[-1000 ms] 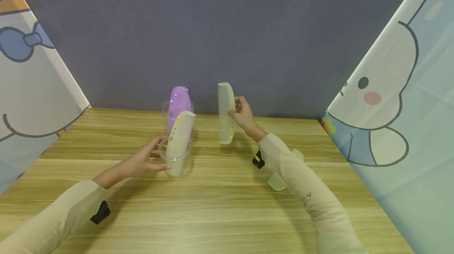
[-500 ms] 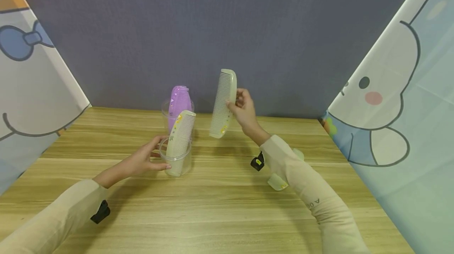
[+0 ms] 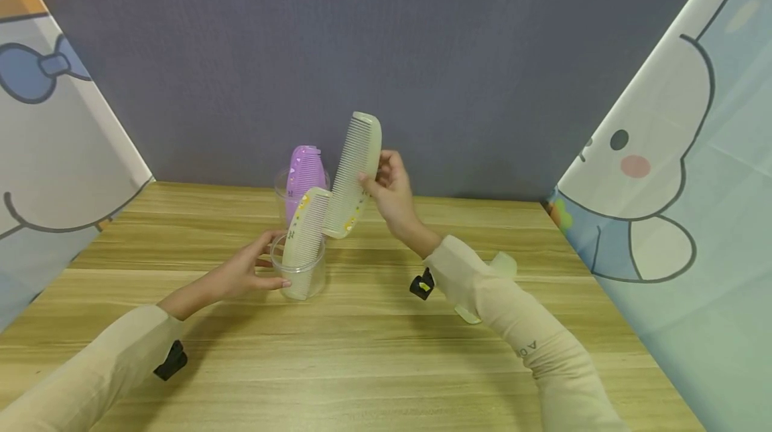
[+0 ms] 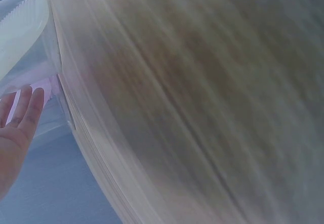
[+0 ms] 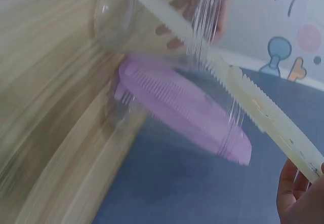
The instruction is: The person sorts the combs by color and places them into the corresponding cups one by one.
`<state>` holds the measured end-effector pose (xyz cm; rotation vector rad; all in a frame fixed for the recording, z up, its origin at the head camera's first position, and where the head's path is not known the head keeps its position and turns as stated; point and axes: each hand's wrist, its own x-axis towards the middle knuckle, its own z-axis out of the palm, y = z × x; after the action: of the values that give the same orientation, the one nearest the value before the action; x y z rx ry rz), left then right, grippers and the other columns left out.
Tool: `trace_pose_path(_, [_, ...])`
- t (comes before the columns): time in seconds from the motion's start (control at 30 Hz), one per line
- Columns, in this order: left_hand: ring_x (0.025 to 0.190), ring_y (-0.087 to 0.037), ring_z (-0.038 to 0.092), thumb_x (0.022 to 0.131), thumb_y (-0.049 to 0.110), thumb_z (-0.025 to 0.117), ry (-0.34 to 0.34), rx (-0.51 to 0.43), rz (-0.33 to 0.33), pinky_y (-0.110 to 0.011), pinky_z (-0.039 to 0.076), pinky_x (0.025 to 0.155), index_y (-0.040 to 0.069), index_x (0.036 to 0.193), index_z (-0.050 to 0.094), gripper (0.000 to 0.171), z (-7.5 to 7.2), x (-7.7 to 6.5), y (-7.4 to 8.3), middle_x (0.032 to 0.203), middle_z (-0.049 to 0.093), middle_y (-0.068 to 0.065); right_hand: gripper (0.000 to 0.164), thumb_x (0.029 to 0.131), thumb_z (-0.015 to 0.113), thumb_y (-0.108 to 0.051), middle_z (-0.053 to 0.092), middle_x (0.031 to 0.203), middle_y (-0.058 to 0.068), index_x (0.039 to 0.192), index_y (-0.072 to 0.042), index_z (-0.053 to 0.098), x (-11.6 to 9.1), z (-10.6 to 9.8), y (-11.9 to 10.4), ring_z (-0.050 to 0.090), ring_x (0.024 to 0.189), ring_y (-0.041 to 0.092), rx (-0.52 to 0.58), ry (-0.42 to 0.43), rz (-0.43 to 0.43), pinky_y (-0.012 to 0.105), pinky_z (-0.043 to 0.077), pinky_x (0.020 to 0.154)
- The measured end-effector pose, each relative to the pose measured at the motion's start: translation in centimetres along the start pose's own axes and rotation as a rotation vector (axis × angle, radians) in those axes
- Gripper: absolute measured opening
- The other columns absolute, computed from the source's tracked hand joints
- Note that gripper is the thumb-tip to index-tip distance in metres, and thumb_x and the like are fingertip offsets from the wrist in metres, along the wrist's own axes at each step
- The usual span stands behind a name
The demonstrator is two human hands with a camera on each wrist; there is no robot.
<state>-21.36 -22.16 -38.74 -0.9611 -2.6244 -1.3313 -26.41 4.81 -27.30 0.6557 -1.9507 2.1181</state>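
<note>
My right hand (image 3: pixel 395 197) pinches a pale green comb (image 3: pixel 358 167) by its spine, thumb on the near face. The comb is held tilted in the air, its yellow-patterned lower end beside the top of another pale green comb (image 3: pixel 307 231). That second comb leans inside a clear plastic cup (image 3: pixel 316 278). Around the cup's left side my left hand (image 3: pixel 247 271) holds it, thumb in front and fingers behind. In the left wrist view the fingers (image 4: pixel 30 112) lie near the cup wall. A purple comb (image 3: pixel 304 174) stands in another clear cup (image 3: pixel 280 187) behind.
On the wood-grain table (image 3: pixel 338 365), pale green comb ends (image 3: pixel 504 263) show from under the right sleeve (image 3: pixel 500 305); whether they belong to one comb cannot be told. A dark grey panel (image 3: pixel 386 70) rises at the back, with cartoon-printed sheets (image 3: pixel 651 184) at both sides.
My right hand has lifted the pale green comb, tilted it and carried it left toward the front cup. My left hand and both cups have stayed in place.
</note>
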Motion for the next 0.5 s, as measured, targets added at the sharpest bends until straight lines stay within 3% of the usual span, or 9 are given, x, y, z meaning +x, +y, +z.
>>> trace_pose_path(0.17, [0.105,-0.030,0.053,0.074,0.017,0.077,-0.006,-0.003,-0.017,-0.042,0.053,0.083,0.005,0.135,0.030,0.078,0.0,0.0,0.1,0.122,0.051,-0.015,0.030,0.086,0.054,0.007,0.054,0.110,0.023,0.112,0.002,0.041,-0.4,1.3,0.2,0.054,0.086,0.011,-0.010,-0.034,-0.030,0.023,0.051,0.074])
trace_pose_path(0.5, [0.105,-0.032,0.053,0.075,0.016,0.075,-0.014,0.004,-0.004,-0.044,0.052,0.083,0.003,0.136,0.028,0.078,-0.1,0.0,0.3,0.123,0.050,-0.016,0.033,0.086,0.055,0.007,0.052,0.111,0.024,0.114,0.004,0.039,-1.7,3.6,1.6,0.054,0.087,0.014,-0.031,-0.104,-0.042,0.026,0.054,0.076])
